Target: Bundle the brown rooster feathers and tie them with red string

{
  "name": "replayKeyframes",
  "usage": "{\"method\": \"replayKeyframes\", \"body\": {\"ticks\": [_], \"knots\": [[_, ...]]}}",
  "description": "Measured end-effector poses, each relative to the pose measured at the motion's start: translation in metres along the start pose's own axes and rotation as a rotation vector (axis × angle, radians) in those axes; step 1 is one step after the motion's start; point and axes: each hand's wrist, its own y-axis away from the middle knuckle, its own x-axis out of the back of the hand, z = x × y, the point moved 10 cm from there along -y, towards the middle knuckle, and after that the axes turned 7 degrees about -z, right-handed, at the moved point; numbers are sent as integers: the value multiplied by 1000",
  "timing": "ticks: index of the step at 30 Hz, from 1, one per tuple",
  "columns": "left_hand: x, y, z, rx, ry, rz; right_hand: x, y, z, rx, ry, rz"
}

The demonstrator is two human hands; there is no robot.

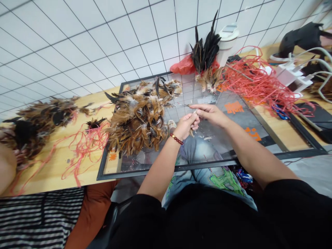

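Observation:
My left hand (185, 125), with a beaded bracelet at the wrist, is closed around a small feather (191, 132) whose brown end pokes out below the fingers. Close against it, my right hand (210, 114) is pinched at the pale tip in the left fingers; whatever sits inside this pinch is too small to make out. A thin dark strand (183, 104) shows by the right index finger. Both hands are above a framed glass panel (220, 138). To their left lies a big heap of brown feathers (142, 117).
Pink plastic string (261, 83) is tangled at the right, near blue-handled scissors (280, 112) and white chargers (292, 74). Black feathers (204, 52) stand at the back by a red bag (183, 65). On the left, a co-worker's striped shirt (38, 218) is beside more feathers (46, 117).

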Motion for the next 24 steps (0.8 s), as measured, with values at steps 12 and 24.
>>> {"method": "replayKeyframes", "body": {"ticks": [12, 24], "knots": [[9, -1, 6, -81, 19, 101, 32, 5, -11, 124, -40, 313], [9, 0, 4, -51, 24, 104, 24, 2, -12, 130, 20, 231]]}}
